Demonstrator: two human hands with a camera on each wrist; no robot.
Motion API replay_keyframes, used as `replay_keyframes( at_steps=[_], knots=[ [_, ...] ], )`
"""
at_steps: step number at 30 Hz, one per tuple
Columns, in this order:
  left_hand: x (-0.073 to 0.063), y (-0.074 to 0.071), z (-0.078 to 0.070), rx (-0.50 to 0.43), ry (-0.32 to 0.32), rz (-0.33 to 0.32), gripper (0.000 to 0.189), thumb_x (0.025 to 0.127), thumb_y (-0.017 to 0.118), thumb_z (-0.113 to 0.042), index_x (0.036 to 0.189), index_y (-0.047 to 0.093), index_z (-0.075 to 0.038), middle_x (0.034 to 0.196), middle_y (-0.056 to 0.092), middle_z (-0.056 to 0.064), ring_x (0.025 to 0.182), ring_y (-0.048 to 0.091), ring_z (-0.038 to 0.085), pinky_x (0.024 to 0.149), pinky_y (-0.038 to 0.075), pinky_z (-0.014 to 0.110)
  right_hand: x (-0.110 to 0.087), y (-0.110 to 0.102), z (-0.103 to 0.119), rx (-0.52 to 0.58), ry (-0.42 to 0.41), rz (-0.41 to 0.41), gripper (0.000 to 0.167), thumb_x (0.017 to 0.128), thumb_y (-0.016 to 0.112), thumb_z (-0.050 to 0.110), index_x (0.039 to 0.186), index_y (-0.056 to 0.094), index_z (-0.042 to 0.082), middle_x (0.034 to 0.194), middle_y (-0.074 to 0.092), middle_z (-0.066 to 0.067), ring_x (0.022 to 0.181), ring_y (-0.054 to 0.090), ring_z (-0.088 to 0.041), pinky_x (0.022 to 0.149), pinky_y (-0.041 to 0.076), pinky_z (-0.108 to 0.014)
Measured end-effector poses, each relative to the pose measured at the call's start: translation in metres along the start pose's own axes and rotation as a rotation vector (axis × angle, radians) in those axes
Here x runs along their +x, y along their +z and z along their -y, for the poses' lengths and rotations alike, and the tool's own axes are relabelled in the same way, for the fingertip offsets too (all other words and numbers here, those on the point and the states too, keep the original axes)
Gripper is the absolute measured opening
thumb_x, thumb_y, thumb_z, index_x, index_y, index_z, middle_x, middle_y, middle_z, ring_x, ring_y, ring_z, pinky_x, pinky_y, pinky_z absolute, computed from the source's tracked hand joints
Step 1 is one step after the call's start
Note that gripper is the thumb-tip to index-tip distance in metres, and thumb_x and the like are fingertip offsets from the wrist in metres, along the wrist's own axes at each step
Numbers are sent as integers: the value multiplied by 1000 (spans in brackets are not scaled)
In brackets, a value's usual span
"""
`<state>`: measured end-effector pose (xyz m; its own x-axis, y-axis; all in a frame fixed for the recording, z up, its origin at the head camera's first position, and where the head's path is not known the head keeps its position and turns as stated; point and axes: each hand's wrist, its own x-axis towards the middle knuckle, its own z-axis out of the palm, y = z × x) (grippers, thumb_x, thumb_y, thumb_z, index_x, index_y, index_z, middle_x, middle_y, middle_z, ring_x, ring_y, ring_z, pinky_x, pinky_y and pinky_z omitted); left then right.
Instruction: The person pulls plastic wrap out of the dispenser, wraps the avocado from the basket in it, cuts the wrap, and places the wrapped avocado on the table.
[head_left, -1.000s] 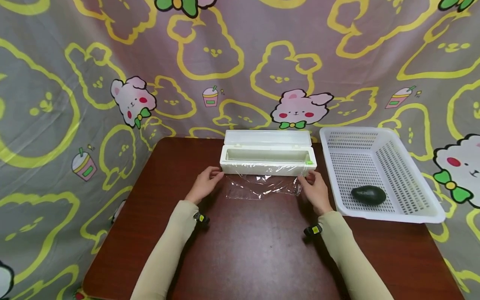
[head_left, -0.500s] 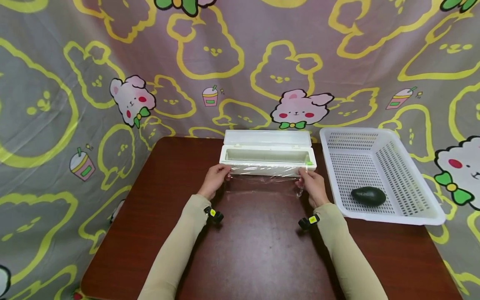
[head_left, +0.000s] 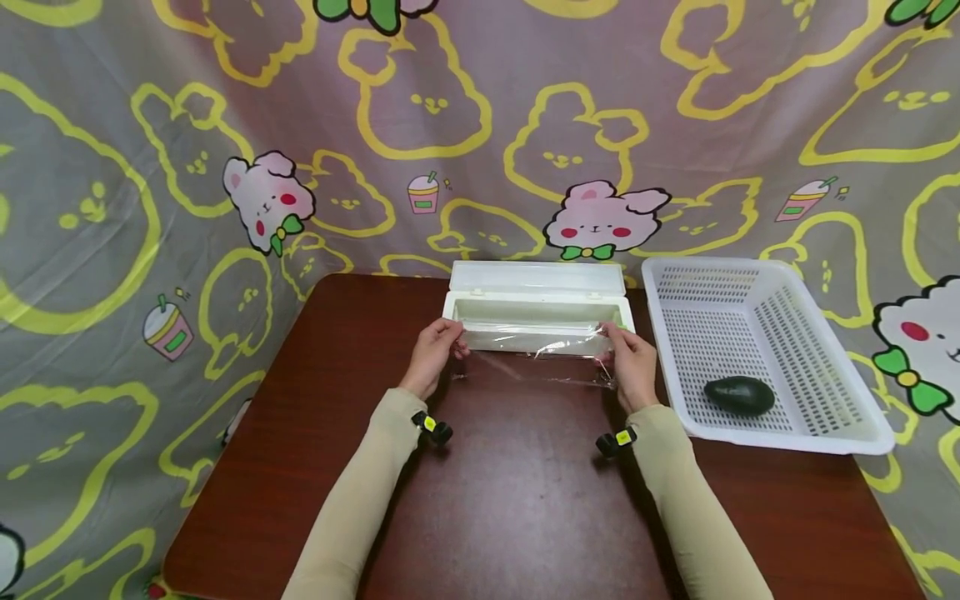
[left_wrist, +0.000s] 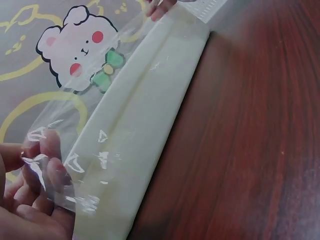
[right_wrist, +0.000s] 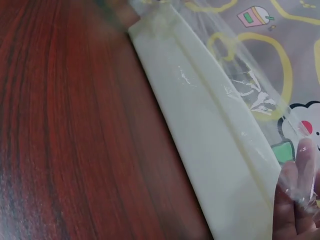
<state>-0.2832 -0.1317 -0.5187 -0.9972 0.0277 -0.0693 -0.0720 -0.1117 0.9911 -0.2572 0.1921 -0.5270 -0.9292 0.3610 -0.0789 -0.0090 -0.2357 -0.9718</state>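
Both sides of the clear film (head_left: 529,343) are pinched rn: L hand (head_left: 431,357) on one, R hand (head_left: 633,367) on the other, stretched btwn 'em in front of the white box (head_left: 540,305) w/ lid (head_left: 536,277) open. Dark green oval thing (head_left: 740,396) is in the basket (head_left: 873,435), R side.

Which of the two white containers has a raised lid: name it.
The long box, its lid up at the back, behind clear film held by the left hand and right hand; the perforated basket shows no lid.
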Motion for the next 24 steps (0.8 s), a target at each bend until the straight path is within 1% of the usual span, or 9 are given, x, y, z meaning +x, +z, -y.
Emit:
replay_keyframes(
  at_steps=[5,7,10,12,14,17,18,20,24],
  knots=[
    [2,2,1,-39,3,-19,12,106,57,-10,97,61,-4,69,58,-1,58,61,9,58,54,21,-3,1,0,-86,-57,-30,35,104,64,23,121,72,-6,96,75,-1,45,62,-5,48,55,-20],
    [2,3,1,-43,0,-20,12,107,57,-11,98,60,-2,70,57,-1,57,61,9,59,55,23,-5,2,1,-128,-72,-55,35,104,64,24,121,73,-5,95,74,-4,44,62,-4,48,55,-20],
    [2,3,1,-39,-10,-20,13,107,56,-11,100,59,-1,71,57,0,56,61,10,59,55,24,-8,4,3,-190,-70,-88,34,103,65,26,119,75,-3,86,73,-5,45,63,-3,46,53,-20],
    [1,2,2,-33,-16,-18,15,107,57,-12,102,59,1,71,56,0,55,62,10,59,55,25,-9,5,4,-217,-66,-101,35,103,66,27,118,75,-2,87,73,-9,47,63,-3,45,53,-21],
    [0,2,2,-35,-21,-18,14,107,57,-12,101,60,0,71,56,0,55,62,9,61,56,26,-9,5,5,-208,-60,-97,35,103,65,27,118,75,-4,88,73,-10,47,64,-3,46,53,-21],
    [-1,3,2,-43,-18,-21,13,107,58,-13,99,60,-3,70,57,-1,56,62,9,62,58,27,-9,4,8,-143,-52,-70,36,105,63,23,118,72,-9,90,75,-6,47,64,-6,47,55,-22],
    [0,4,2,-47,-14,-24,12,106,58,-14,98,61,-5,70,57,-1,57,62,10,63,58,27,-9,4,9,-122,-49,-58,37,105,62,22,117,71,-11,86,75,-2,46,64,-7,48,56,-22],
    [1,6,1,-52,0,-33,12,107,58,-14,98,61,-6,70,57,-2,57,61,10,62,58,27,-7,4,12,-96,-40,-39,37,106,60,20,116,69,-15,76,74,4,45,64,-8,46,55,-23],
    [6,11,-3,-74,34,-59,12,107,56,-12,98,60,-6,70,55,-2,56,59,9,57,53,22,-2,8,18,-105,-18,-25,37,108,56,20,112,67,-16,63,68,6,43,61,-6,43,53,-22]
  ],
)
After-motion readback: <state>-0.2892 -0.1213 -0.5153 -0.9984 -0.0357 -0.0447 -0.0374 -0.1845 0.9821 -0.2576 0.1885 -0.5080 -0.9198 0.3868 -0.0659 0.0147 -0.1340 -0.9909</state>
